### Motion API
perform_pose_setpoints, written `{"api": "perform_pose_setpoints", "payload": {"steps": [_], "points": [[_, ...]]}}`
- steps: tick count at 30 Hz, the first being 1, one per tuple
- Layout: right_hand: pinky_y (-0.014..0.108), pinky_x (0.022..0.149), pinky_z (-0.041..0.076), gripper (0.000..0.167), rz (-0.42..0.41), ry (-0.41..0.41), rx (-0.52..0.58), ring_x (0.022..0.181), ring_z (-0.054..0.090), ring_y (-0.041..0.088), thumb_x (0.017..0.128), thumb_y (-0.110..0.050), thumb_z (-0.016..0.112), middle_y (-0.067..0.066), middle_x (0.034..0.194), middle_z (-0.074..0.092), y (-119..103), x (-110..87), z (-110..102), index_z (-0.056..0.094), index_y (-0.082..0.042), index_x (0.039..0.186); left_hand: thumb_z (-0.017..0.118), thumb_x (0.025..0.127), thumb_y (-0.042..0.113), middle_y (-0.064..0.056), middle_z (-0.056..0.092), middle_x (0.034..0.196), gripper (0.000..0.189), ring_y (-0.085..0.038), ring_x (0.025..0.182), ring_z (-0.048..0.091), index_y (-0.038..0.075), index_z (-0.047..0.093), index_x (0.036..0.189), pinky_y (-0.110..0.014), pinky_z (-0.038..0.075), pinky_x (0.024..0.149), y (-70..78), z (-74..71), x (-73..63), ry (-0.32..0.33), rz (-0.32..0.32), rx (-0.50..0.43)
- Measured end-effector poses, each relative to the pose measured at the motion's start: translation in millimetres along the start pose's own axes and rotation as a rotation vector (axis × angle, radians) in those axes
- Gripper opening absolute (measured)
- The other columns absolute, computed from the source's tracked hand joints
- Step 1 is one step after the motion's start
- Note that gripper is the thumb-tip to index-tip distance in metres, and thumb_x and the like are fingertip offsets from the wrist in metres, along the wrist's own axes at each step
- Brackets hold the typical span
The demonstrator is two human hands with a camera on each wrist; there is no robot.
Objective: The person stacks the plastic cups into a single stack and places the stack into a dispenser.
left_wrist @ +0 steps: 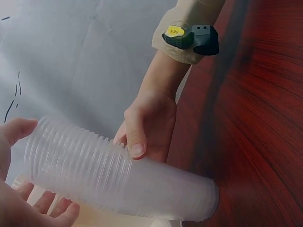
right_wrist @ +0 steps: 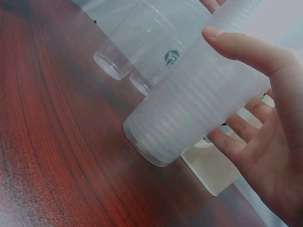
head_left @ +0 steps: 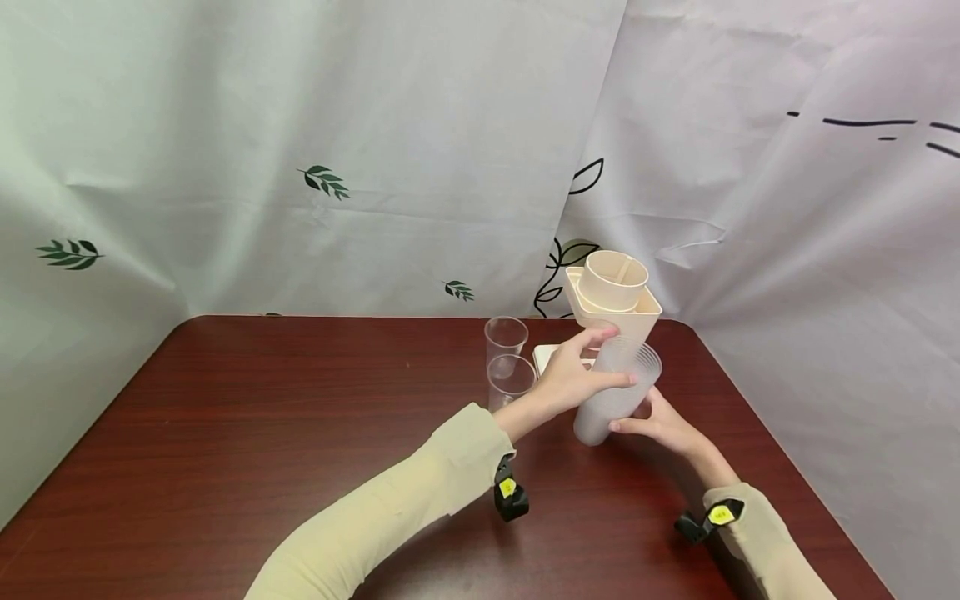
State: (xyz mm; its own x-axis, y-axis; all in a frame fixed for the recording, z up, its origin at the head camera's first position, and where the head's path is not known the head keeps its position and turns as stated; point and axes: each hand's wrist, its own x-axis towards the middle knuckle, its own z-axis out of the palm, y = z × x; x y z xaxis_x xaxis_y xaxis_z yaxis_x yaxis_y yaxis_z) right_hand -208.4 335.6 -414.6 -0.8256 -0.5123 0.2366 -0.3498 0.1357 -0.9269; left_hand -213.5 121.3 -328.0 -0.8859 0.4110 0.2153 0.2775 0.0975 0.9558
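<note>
A tilted stack of clear plastic cups is between my two hands, its rims up and to the right and its closed end low over the table. My left hand holds the rim end, thumb on one side and fingers on the other. Lower along the stack, my right hand grips it between thumb and fingers. In the left wrist view, the ridged rims of the nested cups lie between the left thumb and fingers. Right behind the stack stands a cream plastic holder with a round collar on top.
Two single clear cups, a rear one and a front one, stand left of the holder, close to my left wrist. The holder's cream base rests on the dark red wooden table. A pale patterned curtain hangs behind.
</note>
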Motion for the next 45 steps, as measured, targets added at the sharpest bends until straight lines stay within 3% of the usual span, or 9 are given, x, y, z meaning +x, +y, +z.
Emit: {"api": "perform_pose_setpoints", "payload": {"steps": [8,17,21,28,33,39,45], "points": [[0.018,0.09,0.05,0.068,-0.012,-0.019,0.026,0.11,0.058,0.002,0.082,0.01,0.061,-0.012,0.124,0.058,1,0.1,0,0.037,-0.021,0.138,0.082,0.074,0.02,-0.002,0.059,0.133,0.065,-0.018,0.114,0.059,0.017,0.055,0.133,-0.026,0.049,0.095,-1.7,-4.5,-2.8,0.012,0.034,-0.02],[0.017,0.089,0.05,0.067,-0.009,-0.004,0.003,0.109,0.058,0.001,0.081,0.01,0.062,-0.013,0.122,0.059,0,0.5,2,0.039,-0.022,0.135,0.082,0.074,0.021,-0.007,0.061,0.131,0.069,-0.024,0.119,0.058,0.016,0.052,0.135,-0.04,0.047,0.103,-2.2,-20.6,-9.0,0.061,0.042,0.001],[0.017,0.091,0.048,0.066,-0.004,0.003,-0.002,0.11,0.057,0.001,0.081,0.01,0.063,-0.013,0.123,0.057,0,0.8,2,0.039,-0.022,0.135,0.082,0.074,0.016,-0.01,0.061,0.129,0.067,-0.025,0.119,0.058,0.013,0.052,0.135,-0.044,0.045,0.104,-4.2,-30.4,-12.1,0.109,0.082,-0.026],[0.017,0.09,0.049,0.065,0.001,0.007,0.001,0.109,0.058,0.002,0.08,0.009,0.064,-0.013,0.122,0.058,0,0.4,1,0.042,-0.021,0.133,0.081,0.075,0.014,-0.006,0.063,0.124,0.061,-0.021,0.115,0.058,0.014,0.056,0.13,-0.037,0.045,0.104,-12.2,-49.6,-16.9,0.245,0.142,-0.043],[0.017,0.089,0.05,0.065,0.005,0.01,0.002,0.11,0.058,0.001,0.08,0.01,0.064,-0.013,0.122,0.058,-1,0.3,0,0.041,-0.022,0.132,0.082,0.074,0.014,-0.01,0.064,0.122,0.06,-0.025,0.112,0.059,0.011,0.057,0.128,-0.043,0.047,0.102,-16.8,-61.9,-21.9,0.311,0.181,-0.015],[0.016,0.09,0.049,0.066,0.0,0.013,0.001,0.11,0.058,0.0,0.08,0.01,0.064,-0.014,0.123,0.058,-1,0.4,1,0.041,-0.022,0.132,0.083,0.073,0.016,-0.008,0.062,0.126,0.06,-0.033,0.116,0.056,0.012,0.057,0.128,-0.046,0.043,0.105,-27.1,-74.9,-30.7,0.353,0.144,0.007],[0.015,0.092,0.047,0.067,-0.011,0.009,0.006,0.112,0.056,0.001,0.08,0.011,0.063,-0.013,0.124,0.057,-1,0.5,1,0.04,-0.021,0.134,0.083,0.072,0.017,-0.014,0.06,0.129,0.062,-0.032,0.119,0.055,0.01,0.057,0.128,-0.047,0.043,0.105,-41.5,-87.3,-35.9,0.368,0.063,-0.008]]}}
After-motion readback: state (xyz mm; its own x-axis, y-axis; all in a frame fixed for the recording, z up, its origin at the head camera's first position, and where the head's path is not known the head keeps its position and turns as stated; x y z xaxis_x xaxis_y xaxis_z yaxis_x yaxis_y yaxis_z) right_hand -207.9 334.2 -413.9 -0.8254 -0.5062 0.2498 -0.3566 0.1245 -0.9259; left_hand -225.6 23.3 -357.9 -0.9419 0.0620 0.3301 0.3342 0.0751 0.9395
